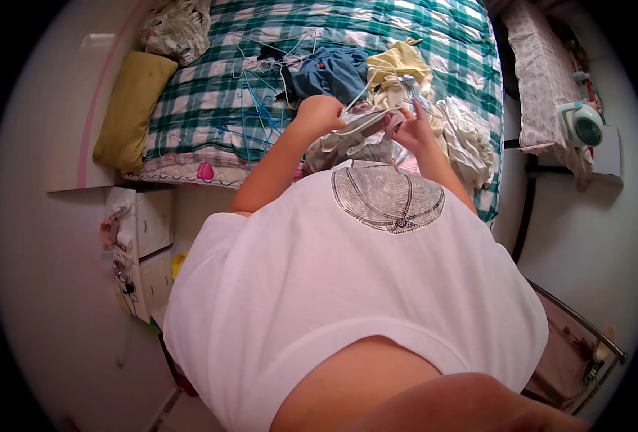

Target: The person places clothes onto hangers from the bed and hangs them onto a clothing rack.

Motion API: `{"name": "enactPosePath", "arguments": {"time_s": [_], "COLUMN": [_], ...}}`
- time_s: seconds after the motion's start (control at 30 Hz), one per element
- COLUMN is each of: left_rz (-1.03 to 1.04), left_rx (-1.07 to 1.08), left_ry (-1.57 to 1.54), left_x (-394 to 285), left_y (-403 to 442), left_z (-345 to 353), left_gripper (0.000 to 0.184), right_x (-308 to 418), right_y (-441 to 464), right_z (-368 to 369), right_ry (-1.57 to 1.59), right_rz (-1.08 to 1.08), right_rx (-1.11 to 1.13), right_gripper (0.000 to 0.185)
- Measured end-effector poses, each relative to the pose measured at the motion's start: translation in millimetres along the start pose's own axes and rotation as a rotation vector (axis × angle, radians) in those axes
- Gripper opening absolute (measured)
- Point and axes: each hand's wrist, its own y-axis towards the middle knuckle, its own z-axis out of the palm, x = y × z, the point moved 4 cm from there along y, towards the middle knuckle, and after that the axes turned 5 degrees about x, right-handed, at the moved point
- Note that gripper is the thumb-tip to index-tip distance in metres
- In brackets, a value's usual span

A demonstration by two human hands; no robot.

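Note:
At the near side of the bed, my left hand (322, 115) is closed at the left end of a thin white clothes hanger (366, 124). A pale grey-white garment (348, 146) hangs in folds beneath and around it. My right hand (414, 131) pinches the garment's cloth near the hanger's right end; its fingertips are partly hidden by fabric. Just beyond my hands lie a blue garment (330, 74) and a yellow garment (400, 61). A crumpled white garment (466, 140) rests to the right of my right hand.
Several blue and white hangers (258, 111) lie tangled on the green checked quilt (434, 21). A yellow pillow (133, 108) and a bundled patterned cloth (178, 30) are at the left. On the right are a light-green fan (580, 124) and a cloth-covered table (538, 79). White drawers (153, 223) stand lower left.

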Motion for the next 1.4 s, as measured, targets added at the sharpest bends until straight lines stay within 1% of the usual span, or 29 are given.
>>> {"name": "enactPosePath", "arguments": {"time_s": [0.03,0.1,0.13,0.23,0.27,0.3,0.37,0.47,0.57,0.6,0.7,0.73,0.77,0.83,0.87,0.93,1.03,1.07,1.17,1.23,1.33,1.4], "left_rz": [0.037,0.159,0.218,0.321,0.330,0.260,0.178,0.104,-0.155,-0.269,-0.380,-0.248,-0.215,-0.164,-0.184,-0.228,-0.335,-0.199,0.198,0.205,0.267,0.291], "left_rx": [-0.035,-0.079,-0.100,-0.161,-0.210,-0.181,-0.262,-0.387,-0.405,-0.294,-0.284,-0.187,-0.050,-0.123,-0.110,-0.083,-0.083,-0.342,-0.391,-0.067,0.293,0.294], "left_ry": [0.064,0.030,0.012,0.040,-0.047,-0.116,-0.373,-0.558,-1.014,-1.193,-1.340,-1.225,-1.040,-0.338,-0.270,-0.135,-0.096,-0.034,-0.262,-1.075,-1.383,-1.410], "left_x": [-2,-1,-2,2,4,4,14,45,66,73,70,60,48,28,27,26,58,51,20,-1,-19,-20], "left_y": [2,6,10,27,28,32,43,61,71,72,72,70,68,54,52,49,56,51,64,88,108,106], "left_z": [0,-3,-4,7,8,10,21,61,109,126,156,158,165,159,156,151,151,141,128,150,163,162], "left_gripper": [0.014,0.011,0.010,0.010,0.016,0.021,0.021,0.024,0.030,0.034,0.037,0.038,0.045,0.047,0.045,0.043,0.036,0.030,0.023,0.014,0.006,0.006], "right_x": [5,18,24,31,34,37,35,30,32,31,36,39,40,40,38,32,23,21,10,-1,-12,-12], "right_y": [0,-3,-5,12,14,15,20,20,34,28,27,29,32,34,33,30,18,13,11,14,20,15], "right_z": [-8,-23,-28,-56,-63,-63,-75,-83,-100,-91,-74,-74,-71,-65,-59,-50,-34,-30,-22,-18,-14,-10], "right_ry": [0.030,0.087,0.092,0.095,0.129,0.171,0.419,0.637,0.680,0.689,0.836,0.868,0.835,0.769,0.823,0.792,0.774,0.755,0.632,0.590,0.636,0.578], "right_rz": [-0.023,-0.068,-0.064,-0.015,-0.053,-0.132,-0.186,-0.296,-0.229,-0.286,-0.413,-0.448,-0.454,-0.462,-0.460,-0.430,-0.402,-0.394,-0.346,-0.310,-0.258,-0.235], "right_rx": [-0.021,-0.061,-0.100,0.080,0.028,-0.046,-0.202,-0.218,-0.155,-0.123,-0.251,-0.244,-0.257,-0.284,-0.268,-0.261,-0.258,-0.251,-0.203,-0.172,-0.137,-0.137], "right_gripper": [0.059,0.056,0.048,0.040,0.033,0.026,0.023,0.017,0.020,0.018,0.014,0.012,0.012,0.011,0.010,0.010,0.009,0.009,0.013,0.016,0.021,0.022]}}
